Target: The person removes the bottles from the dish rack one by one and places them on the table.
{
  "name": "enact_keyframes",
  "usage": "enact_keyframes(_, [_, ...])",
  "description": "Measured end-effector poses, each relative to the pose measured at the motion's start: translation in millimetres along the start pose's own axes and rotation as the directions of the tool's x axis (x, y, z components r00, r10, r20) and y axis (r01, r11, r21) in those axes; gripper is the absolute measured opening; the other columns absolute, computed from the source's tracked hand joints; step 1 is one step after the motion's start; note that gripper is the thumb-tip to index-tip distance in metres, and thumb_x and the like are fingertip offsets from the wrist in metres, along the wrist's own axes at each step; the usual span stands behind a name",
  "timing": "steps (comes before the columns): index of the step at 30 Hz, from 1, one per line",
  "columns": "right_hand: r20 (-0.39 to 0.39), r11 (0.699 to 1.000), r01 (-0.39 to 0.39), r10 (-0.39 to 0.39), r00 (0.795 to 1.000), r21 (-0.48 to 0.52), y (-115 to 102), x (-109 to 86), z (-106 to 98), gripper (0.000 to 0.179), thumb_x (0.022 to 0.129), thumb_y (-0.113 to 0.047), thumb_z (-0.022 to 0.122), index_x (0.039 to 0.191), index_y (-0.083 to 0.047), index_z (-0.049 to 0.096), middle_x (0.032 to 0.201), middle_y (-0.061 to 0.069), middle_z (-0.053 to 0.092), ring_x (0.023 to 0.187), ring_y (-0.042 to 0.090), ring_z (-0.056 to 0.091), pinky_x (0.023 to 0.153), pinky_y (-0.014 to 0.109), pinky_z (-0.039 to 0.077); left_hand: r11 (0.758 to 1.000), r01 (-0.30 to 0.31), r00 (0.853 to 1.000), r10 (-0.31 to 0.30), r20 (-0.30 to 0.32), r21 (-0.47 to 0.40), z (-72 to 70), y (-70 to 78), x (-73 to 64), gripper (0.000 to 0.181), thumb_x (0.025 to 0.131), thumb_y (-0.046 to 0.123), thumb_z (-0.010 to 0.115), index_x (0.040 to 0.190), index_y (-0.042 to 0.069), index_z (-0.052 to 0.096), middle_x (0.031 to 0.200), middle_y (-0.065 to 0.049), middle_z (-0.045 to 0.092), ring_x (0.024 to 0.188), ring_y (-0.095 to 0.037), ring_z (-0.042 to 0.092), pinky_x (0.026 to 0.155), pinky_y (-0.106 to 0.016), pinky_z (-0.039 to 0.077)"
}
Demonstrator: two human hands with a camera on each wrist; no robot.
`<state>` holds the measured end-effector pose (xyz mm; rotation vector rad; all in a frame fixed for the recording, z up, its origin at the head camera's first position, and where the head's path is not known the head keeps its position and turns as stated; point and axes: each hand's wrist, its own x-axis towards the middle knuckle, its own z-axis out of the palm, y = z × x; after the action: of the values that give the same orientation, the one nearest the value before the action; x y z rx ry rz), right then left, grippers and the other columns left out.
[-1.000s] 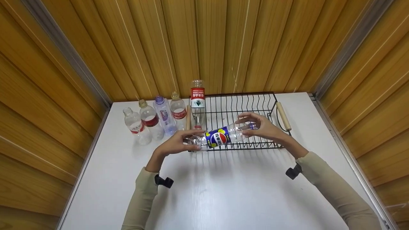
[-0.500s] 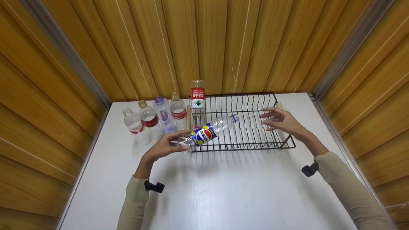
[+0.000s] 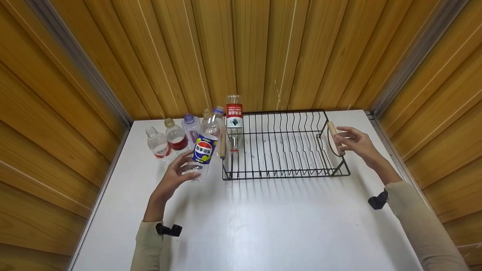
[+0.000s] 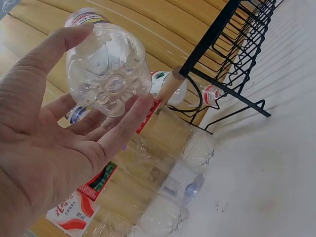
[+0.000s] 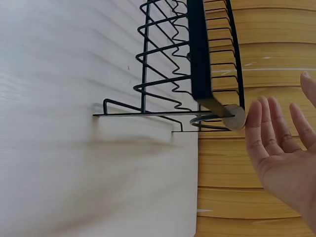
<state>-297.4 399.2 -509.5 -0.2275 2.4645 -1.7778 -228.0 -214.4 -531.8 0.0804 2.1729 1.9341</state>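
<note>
In the head view my left hand (image 3: 174,176) grips a clear plastic bottle with a blue Pepsi label (image 3: 204,149) near its base. The bottle stands nearly upright, slightly tilted, left of the black wire rack (image 3: 278,174). From the left wrist, the ridged bottle base (image 4: 111,86) shows between thumb and fingers. My right hand (image 3: 359,145) is at the rack's right wooden handle (image 3: 334,133), fingers fairly straight. In the right wrist view its fingertips are right at the handle's round end (image 5: 234,118). A red-and-white-labelled bottle (image 3: 234,113) is upside down at the rack's left end.
Several empty bottles stand in a row left of the rack, among them a clear one with a red-and-white label (image 3: 162,149), a red-labelled one (image 3: 177,143) and a purple-tinted one (image 3: 190,126). Wood-patterned walls (image 3: 282,56) enclose the white table (image 3: 244,218).
The right hand let go of the bottle's neck end and moved right to the rack handle. The left hand carried the bottle left, off the rack, turning it from lying to nearly upright.
</note>
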Motion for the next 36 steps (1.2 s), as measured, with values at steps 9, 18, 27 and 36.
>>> enact_keyframes(9, [-0.041,1.0,0.009,-0.01,0.999,-0.013,15.3,1.8,-1.3,0.054,0.102,-0.028,0.064,0.147,0.001,0.049,0.115,-0.013,0.063,0.098,-0.001,0.067,0.08,0.018,0.058,0.995,-0.03,0.999,0.026,-0.04,-0.098,-16.8,-10.1,-10.1,0.096,0.086,0.007,0.079,0.163,0.024,0.024,0.161,-0.005,0.038,0.146,-0.031,0.044,0.102,-0.034,0.055])
enact_keyframes(18, [-0.05,0.996,0.004,-0.009,0.999,-0.09,20.4,4.4,-4.4,0.057,0.103,-0.027,0.062,0.149,0.002,0.046,0.132,0.003,0.055,0.103,-0.006,0.06,0.082,0.015,0.056,0.988,-0.055,0.992,0.037,-0.122,-0.142,-29.6,-15.8,-15.0,0.098,0.086,-0.001,0.078,0.163,0.026,0.023,0.158,-0.004,0.041,0.141,-0.029,0.048,0.099,-0.029,0.056])
enact_keyframes(27, [0.026,0.995,-0.012,0.015,1.0,-0.095,33.5,-1.7,-10.4,0.058,0.104,-0.024,0.061,0.15,0.005,0.042,0.127,-0.004,0.055,0.099,-0.007,0.064,0.083,0.016,0.057,0.999,-0.005,0.966,-0.008,-0.259,-0.048,-48.9,-27.9,-25.5,0.093,0.086,0.01,0.081,0.161,0.021,0.026,0.158,-0.003,0.043,0.144,-0.027,0.045,0.117,-0.042,0.043])
enact_keyframes(36, [0.09,0.992,-0.062,0.072,0.993,-0.109,37.6,-0.8,-10.1,0.062,0.104,-0.03,0.06,0.156,-0.005,0.037,0.128,-0.002,0.053,0.102,-0.003,0.064,0.085,0.019,0.057,0.994,0.111,0.904,-0.101,-0.417,0.001,-72.7,-48.4,-31.7,0.099,0.084,0.012,0.084,0.161,0.01,0.022,0.16,-0.014,0.038,0.147,-0.03,0.038,0.121,-0.046,0.035])
